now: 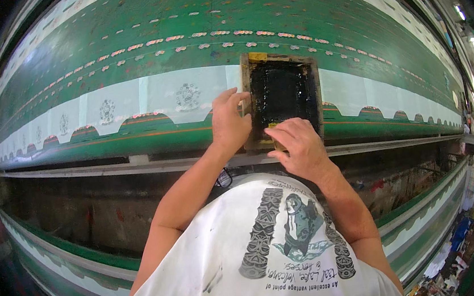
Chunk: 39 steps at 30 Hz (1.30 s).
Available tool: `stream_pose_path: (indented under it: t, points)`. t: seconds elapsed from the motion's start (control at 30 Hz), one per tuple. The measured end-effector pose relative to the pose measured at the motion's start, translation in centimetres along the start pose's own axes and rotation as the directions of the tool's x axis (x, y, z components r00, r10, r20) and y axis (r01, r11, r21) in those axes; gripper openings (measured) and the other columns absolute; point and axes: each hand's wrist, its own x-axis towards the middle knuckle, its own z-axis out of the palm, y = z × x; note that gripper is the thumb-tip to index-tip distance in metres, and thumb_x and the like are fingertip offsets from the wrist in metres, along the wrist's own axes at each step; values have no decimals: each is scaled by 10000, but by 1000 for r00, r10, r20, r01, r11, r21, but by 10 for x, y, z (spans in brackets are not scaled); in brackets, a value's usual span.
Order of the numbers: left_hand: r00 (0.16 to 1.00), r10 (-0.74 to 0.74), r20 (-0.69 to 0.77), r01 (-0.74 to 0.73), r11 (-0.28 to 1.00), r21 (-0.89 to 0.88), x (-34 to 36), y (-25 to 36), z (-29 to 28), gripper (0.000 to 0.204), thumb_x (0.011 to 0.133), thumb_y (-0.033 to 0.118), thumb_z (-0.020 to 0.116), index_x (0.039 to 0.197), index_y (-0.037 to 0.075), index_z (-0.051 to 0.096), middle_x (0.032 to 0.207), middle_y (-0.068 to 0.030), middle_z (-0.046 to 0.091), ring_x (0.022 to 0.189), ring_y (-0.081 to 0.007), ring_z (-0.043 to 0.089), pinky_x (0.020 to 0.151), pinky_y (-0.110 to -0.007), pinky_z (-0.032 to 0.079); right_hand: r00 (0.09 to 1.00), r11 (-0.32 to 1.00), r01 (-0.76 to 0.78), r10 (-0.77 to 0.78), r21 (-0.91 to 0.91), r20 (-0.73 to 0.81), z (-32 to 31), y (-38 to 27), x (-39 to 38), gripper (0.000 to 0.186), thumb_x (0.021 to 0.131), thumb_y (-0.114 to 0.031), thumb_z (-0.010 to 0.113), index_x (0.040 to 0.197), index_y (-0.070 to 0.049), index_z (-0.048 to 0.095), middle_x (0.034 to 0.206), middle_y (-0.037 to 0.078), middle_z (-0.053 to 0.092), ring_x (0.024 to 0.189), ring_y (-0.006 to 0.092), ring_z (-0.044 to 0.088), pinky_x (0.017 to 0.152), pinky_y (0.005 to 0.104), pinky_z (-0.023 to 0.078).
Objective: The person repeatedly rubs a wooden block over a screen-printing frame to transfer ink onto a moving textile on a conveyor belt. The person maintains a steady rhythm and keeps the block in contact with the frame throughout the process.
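Note:
A wooden-framed printing screen, its mesh coated with wet black ink, lies across the strip of pale fabric panels on the green table. Bent around the frame's left side are the fingers of my left hand. At the screen's near end, my right hand is closed on what looks like a squeegee; only a small yellowish part shows past the fingers. Left of the screen, a pale panel bears a dark printed design, and more printed panels run on to the left. What lies under the screen is hidden.
The long green table carries rows of small coloured marks and ends in a rail before me. Panels to the right of the screen show no print. Another green table with pale strips stands behind me. Clutter lies at lower right.

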Motion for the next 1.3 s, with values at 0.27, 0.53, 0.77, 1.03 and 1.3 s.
stream_pose_path:
  t: [0.27,0.53,0.77,1.03,1.3]
  points:
    - [985,-12,173,-10,992,128,7,76,-33,928,819,69,834,1672,82,468,1555,-257,565,1233,-479,711,1026,-546,613,998,1000,-20,19,-10,-64,-19,-38,31,726,752,-298,996,1365,-97,665,921,88,755,847,318,748,775,466,547]
    - [981,46,187,-79,981,176,1,112,-14,979,847,115,847,1695,-12,374,1542,-271,547,1217,-529,703,975,-566,623,988,999,-34,35,10,-148,-26,-17,-4,682,751,-267,1010,1311,-121,650,804,81,737,761,334,760,696,470,573]
    - [986,134,103,-148,978,145,-15,154,33,997,826,121,859,1686,-36,378,1502,-296,563,1192,-544,710,953,-567,631,982,992,-102,113,79,-149,-67,0,-52,720,761,-208,988,1374,-134,618,804,80,733,779,346,764,707,487,585]
    - [987,67,143,-96,974,206,-41,225,80,1069,810,119,880,1712,-46,330,1499,-327,564,1190,-559,718,988,-567,617,964,982,-56,100,182,-247,-91,39,-125,652,766,-112,953,1334,-143,634,804,55,712,777,330,757,703,482,581]
    - [980,185,72,-195,966,167,-71,247,133,1063,800,78,869,1705,-62,329,1485,-323,571,1194,-562,707,986,-569,607,964,982,-8,57,190,-258,-121,61,-177,568,765,-70,942,1246,-138,649,843,63,718,810,327,756,720,475,582]
